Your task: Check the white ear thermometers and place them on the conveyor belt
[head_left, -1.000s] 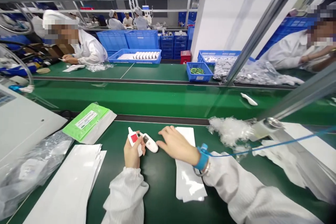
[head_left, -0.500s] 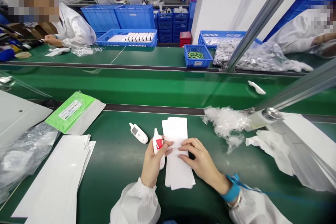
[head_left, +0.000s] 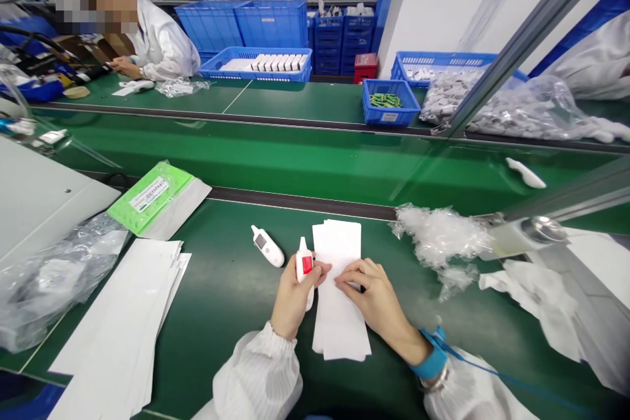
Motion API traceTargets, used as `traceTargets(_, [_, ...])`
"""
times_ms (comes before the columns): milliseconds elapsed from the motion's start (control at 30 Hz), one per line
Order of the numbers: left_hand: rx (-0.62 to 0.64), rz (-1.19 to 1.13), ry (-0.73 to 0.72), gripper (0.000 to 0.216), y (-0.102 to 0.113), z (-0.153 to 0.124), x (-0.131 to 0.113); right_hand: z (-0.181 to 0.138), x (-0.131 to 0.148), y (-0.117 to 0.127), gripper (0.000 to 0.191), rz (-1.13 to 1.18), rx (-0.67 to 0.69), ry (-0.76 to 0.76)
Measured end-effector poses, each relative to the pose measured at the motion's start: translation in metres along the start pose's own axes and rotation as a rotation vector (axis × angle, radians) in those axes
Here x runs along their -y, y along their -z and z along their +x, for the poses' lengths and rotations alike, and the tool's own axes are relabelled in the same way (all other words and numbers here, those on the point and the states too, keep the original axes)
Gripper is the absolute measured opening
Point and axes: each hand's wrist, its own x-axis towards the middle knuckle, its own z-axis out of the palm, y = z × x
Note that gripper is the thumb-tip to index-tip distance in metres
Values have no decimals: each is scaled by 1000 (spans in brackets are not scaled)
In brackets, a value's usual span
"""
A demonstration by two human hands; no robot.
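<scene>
My left hand (head_left: pixel 294 289) is wrapped round a white ear thermometer (head_left: pixel 304 264) with a red patch on its front, its narrow tip pointing up and away from me. Beside it, a stack of narrow white sheets (head_left: pixel 340 328) lies on the green table. Over the middle of this stack, my right hand (head_left: pixel 374 292) has its thumb and fingertips pinched together at the paper; whatever is between them is too small to make out. A second white thermometer (head_left: pixel 268 246), with a dark grey display, rests on the table to the left of my left hand.
Larger white sheets (head_left: pixel 115 321) and a green packet (head_left: pixel 152 195) lie at left, crumpled clear plastic (head_left: pixel 438 236) at right. A green belt (head_left: pixel 295 161) crosses ahead, carrying a white part (head_left: pixel 525 172). Beyond it are blue bins (head_left: pixel 391 103) and a co-worker (head_left: pixel 165 42).
My right hand's fingertips have come together over the stack. My left hand keeps the thermometer. The view has swung slightly, shifting the surroundings, mostly rightward.
</scene>
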Motion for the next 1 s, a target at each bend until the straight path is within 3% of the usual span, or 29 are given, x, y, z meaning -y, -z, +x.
traceTargets(200, [-1, 37, -19, 37, -1, 1, 0, 2, 12, 1, 13, -37, -37, 25])
traceTargets(400, [13, 46, -23, 34, -1, 1, 2, -4, 12, -1, 15, -12, -31, 224])
traceTargets(567, [30, 34, -25, 36, 0, 3, 3, 0, 10, -2, 4, -34, -4, 259])
traceTargets(700, [46, 20, -29, 38, 0, 1, -3, 3, 30, 17, 10, 244, 75, 229])
traceTargets(833, [190, -15, 32, 47, -4, -9, -21, 11, 56, 42, 8, 585, 169, 130])
traceTargets(1000, [447, -76, 62, 66, -11, -29, -42, 25, 68, 52, 11, 455, -40, 227])
